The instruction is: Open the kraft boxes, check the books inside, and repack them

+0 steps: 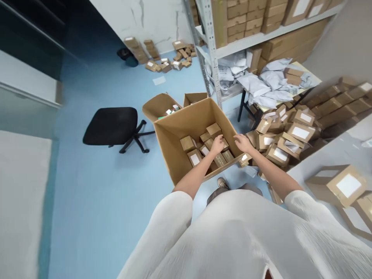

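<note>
A large open cardboard box (177, 155) stands in front of me with several small brown boxes inside, one of them a small box (188, 143) near its left wall. My left hand (217, 145) reaches into the large box, over the small boxes, its fingers curled beside a small box (225, 145); whether it grips that box is too small to tell. Over the large box's right rim is my right hand (243, 143), fingers apart and nothing held in them.
A black chair (112, 126) stands at the left. Behind the large box is another open carton (158, 106). Piled boxes (300, 131) and a table with grey parcels (274, 79) are on the right, beside a metal shelf (215, 50).
</note>
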### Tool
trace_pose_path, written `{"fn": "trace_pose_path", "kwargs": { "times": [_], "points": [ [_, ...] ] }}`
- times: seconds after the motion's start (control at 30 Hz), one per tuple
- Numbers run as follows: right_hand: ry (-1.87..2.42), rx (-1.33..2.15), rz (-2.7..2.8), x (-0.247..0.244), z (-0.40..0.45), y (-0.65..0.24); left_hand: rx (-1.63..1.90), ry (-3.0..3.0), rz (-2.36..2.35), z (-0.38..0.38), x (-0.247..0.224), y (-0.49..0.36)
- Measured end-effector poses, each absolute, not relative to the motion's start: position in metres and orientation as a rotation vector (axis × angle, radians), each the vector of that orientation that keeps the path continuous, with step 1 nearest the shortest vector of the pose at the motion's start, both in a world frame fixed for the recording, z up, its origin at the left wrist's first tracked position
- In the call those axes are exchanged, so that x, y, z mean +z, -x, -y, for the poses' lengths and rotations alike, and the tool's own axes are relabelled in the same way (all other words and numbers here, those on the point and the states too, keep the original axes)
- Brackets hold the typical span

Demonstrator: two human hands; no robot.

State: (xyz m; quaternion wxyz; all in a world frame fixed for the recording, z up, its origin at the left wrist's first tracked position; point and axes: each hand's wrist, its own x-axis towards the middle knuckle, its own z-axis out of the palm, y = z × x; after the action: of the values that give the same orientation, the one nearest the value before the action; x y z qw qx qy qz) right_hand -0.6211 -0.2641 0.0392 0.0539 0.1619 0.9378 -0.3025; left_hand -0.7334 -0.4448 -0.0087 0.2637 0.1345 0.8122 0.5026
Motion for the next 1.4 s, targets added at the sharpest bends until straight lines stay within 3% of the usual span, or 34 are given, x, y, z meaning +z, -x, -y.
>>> {"fn": "trace_pose_path", "kwargs": {
  "times": [0.23, 0.53, 1.4],
  "points": [
    [-0.336, -0.802, -2.723, 0.003, 0.3, 0.685, 1.404, -0.089, -2.199, 0.509, -0.04, 0.778],
    [-0.318, -0.583, -2.43, -0.092, 0.297, 0.754, 1.372, 0.285, -2.191, 0.535, -0.123, 0.791],
    [-0.72, -0.263, -2.257, -0.485, 0.314, 0.82, 1.319, 0.462, -1.985, 0.539, -0.494, 0.781]
  ]
}}
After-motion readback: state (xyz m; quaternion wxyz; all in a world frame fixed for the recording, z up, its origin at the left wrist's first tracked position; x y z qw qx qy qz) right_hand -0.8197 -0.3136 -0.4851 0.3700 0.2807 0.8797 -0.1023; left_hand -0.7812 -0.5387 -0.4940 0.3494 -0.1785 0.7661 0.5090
